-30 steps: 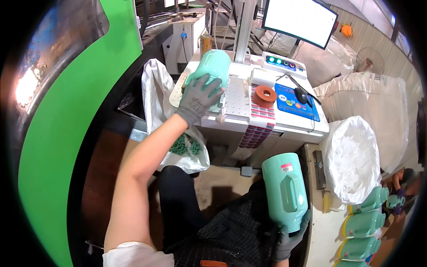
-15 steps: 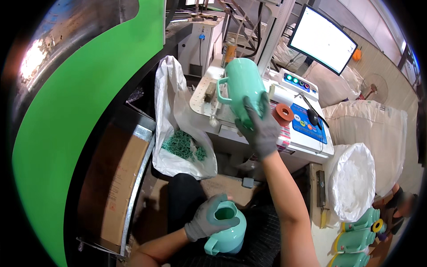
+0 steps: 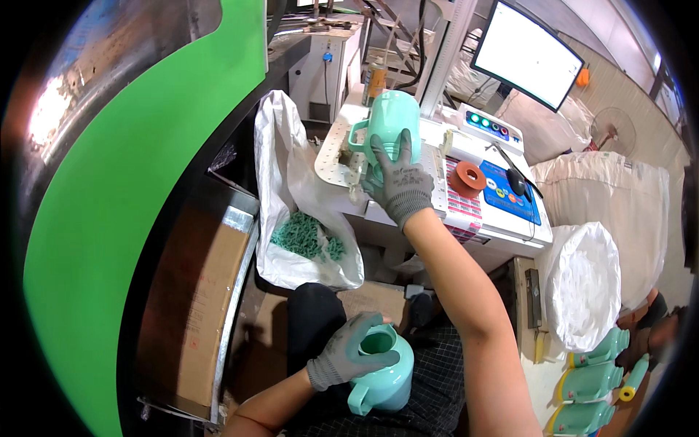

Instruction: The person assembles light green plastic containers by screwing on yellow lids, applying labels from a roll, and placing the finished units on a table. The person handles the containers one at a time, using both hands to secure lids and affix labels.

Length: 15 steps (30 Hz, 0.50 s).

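My gloved left hand [image 3: 351, 355] is wrapped around the open neck of a mint-green plastic jug [image 3: 387, 379], held over my lap with its handle toward the lower left. A second mint-green jug [image 3: 395, 116] lies over the white perforated plate of the machine, its handle to the left and its base pointing away from me. My gloved right hand [image 3: 398, 178] grips that jug at its near, neck end, fingers spread along the body. The neck is partly hidden by the hand.
Beside the machine stand a white sack [image 3: 280, 255] with green plastic scraps, an orange tape roll [image 3: 467, 179], a button box [image 3: 489, 125] and a monitor [image 3: 527, 55]. At right are a white-lined bin [image 3: 582, 291], several green jugs [image 3: 588, 383] and another person's arm [image 3: 652, 339]. A cardboard box [image 3: 193, 328] lies left.
My right hand has lowered its jug toward the machine's plate, moving slightly left and turning it more upright in view. My left hand keeps hold of its jug; the view has shifted a little.
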Each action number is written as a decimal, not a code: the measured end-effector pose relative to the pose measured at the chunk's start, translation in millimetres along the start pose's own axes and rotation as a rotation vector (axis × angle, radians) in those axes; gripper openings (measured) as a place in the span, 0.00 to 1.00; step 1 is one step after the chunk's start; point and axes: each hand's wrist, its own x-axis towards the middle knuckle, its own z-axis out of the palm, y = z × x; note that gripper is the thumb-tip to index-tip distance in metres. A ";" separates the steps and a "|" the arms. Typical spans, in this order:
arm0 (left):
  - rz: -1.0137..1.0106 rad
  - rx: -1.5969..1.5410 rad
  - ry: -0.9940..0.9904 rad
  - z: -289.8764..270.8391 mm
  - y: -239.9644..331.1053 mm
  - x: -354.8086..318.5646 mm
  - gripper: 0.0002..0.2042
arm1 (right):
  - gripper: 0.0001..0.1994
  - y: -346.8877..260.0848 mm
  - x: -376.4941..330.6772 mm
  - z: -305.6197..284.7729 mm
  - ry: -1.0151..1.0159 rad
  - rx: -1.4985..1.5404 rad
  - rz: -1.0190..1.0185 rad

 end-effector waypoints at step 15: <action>0.026 0.108 -0.237 36.9 -14.4 48.8 0.37 | 0.22 113.0 -572.4 -42.4 0.027 0.311 0.805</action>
